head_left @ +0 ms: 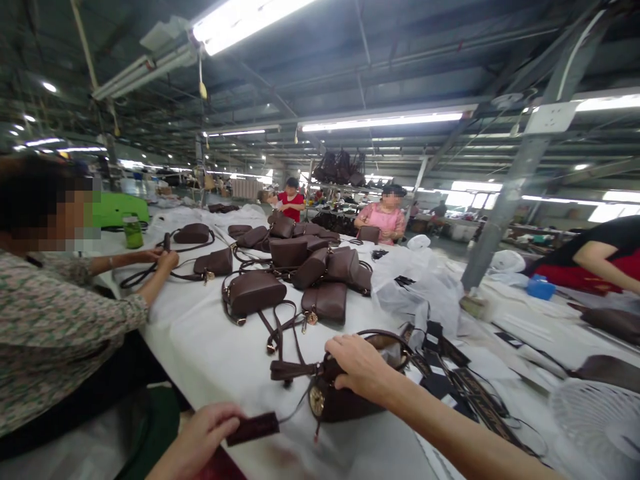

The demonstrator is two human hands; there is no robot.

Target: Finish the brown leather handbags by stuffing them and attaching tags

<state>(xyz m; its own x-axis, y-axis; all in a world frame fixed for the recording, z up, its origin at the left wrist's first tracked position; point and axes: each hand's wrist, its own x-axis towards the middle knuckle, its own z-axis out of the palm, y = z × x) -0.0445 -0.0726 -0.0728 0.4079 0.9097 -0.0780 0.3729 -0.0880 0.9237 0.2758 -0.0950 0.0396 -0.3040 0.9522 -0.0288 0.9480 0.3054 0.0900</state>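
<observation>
At the table's near edge, my left hand (204, 430) pinches a dark hang tag (254, 429) between thumb and fingers. A thin cord (296, 409) runs from the tag to a dark brown handbag (350, 407). My right hand (361, 368) is closed over the bag's top edge, thumb on the near side. The bag's mouth looks partly open at the right, with a pale lining showing. A round gold charm (316, 401) hangs at its left end, and a folded strap (295, 371) sticks out to the left.
A pile of brown bags (305, 257) covers the table's middle, straps trailing toward me. Black tags (443, 363) lie to the right, near a plastic bag (415, 287) and a white fan (595, 427). A co-worker (65, 320) handles a strap at left; other people stand farther off.
</observation>
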